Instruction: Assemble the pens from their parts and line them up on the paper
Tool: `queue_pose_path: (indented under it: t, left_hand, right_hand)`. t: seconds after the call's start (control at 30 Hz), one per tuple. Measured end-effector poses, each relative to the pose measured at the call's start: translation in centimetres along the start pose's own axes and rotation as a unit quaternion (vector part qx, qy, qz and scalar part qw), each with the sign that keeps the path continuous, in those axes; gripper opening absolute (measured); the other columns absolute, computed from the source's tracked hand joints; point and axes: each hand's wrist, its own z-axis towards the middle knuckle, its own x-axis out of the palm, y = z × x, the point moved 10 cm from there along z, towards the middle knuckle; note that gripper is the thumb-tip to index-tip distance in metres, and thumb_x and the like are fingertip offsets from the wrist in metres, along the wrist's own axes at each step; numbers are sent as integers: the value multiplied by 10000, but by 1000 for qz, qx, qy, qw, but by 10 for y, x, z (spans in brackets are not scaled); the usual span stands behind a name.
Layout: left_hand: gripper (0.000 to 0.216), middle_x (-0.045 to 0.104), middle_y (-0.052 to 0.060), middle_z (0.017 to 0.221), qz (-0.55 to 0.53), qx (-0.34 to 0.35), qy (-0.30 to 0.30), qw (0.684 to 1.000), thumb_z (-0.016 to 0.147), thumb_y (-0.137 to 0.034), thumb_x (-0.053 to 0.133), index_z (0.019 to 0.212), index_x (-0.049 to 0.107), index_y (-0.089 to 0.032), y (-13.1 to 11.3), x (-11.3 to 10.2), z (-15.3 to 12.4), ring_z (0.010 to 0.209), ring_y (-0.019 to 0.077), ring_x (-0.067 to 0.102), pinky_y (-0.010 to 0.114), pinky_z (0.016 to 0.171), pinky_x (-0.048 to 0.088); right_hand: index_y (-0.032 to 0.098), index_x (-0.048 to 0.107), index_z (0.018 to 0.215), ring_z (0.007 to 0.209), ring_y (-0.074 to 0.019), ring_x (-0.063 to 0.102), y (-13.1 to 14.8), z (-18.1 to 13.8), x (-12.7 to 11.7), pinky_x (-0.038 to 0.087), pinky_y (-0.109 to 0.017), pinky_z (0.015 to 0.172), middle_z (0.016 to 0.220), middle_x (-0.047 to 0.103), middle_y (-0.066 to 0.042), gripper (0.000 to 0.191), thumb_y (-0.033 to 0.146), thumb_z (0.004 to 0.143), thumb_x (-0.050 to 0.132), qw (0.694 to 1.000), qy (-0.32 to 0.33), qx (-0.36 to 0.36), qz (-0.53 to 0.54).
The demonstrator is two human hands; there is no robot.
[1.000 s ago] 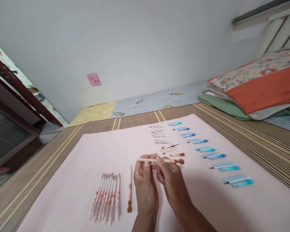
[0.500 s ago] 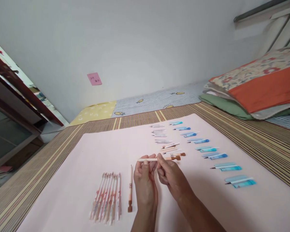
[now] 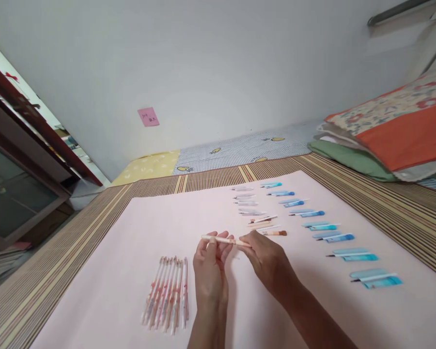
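My left hand point(image 3: 209, 271) pinches a cream-coloured pen point(image 3: 221, 239) between thumb and fingers, near its pale left end. My right hand point(image 3: 271, 257) is closed around the pen's other end, which its fingers hide. The pen lies nearly level above the pink sheet, with a small printed patch between the hands. Just beyond my right hand lie cream pen parts with a brown end point(image 3: 276, 233). To the left of my left hand rests a bundle of slim pink-and-white pens point(image 3: 167, 295).
Separated blue pen parts point(image 3: 376, 278) form a slanting row on the right of the pink sheet point(image 3: 112, 271). Pale pen parts point(image 3: 245, 196) lie farther back. Around the sheet is a striped mat point(image 3: 83, 232). Folded bedding point(image 3: 407, 135) is piled at the right.
The held pen's brown end, visible before, is now covered by my right hand. My left forearm has moved left, and the single pen beside it no longer shows. The view has shifted slightly.
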Motion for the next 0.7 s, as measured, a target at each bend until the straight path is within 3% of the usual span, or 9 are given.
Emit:
queue_pose_path:
  t: [0.13, 0.3, 0.47, 0.63, 0.7]
  left_hand:
    - [246, 743, 138, 1020, 46, 8, 78, 996, 805, -326, 727, 953, 630, -154, -6, 11, -1, 997, 261, 693, 333, 811, 508]
    - [239, 730, 145, 1083, 50, 0, 171, 984, 845, -361, 675, 981, 625, -171, -9, 28, -5, 1018, 263, 678, 327, 797, 463]
    - [287, 733, 145, 1089, 89, 42, 131, 986, 894, -438, 601, 959, 651, -163, -18, 21, -2, 1023, 276, 681, 349, 830, 441]
    - [365, 656, 187, 1266, 25, -3, 200, 979, 925, -397, 558, 1212, 583, -173, -18, 33, -7, 1202, 319, 594, 471, 1011, 376]
    - [284, 648, 173, 1285, -10, -13, 204, 979, 925, -368, 562, 1153, 587, -200, -20, 34, -9, 1209, 315, 592, 478, 1034, 358]
  right_hand:
    - [194, 585, 790, 589, -153, 480, -14, -6, 11, 328, -270, 583, 649, 532, 2, 371, 395, 1011, 365, 994, 66, 85, 6]
    - [191, 613, 762, 570, -132, 432, -32, -15, 28, 315, -248, 554, 602, 451, 34, 392, 419, 984, 385, 949, 158, 216, 169]
    - [172, 610, 750, 547, -108, 346, -28, -17, 35, 281, -235, 516, 603, 385, 45, 417, 477, 961, 420, 920, 170, 252, 246]
    - [160, 605, 720, 495, -87, 276, -25, -26, 52, 219, -228, 471, 555, 325, 62, 456, 526, 943, 449, 872, 202, 281, 346]
    - [158, 595, 701, 474, -79, 232, -21, -28, 59, 186, -227, 457, 526, 278, 78, 476, 557, 928, 470, 847, 211, 292, 391]
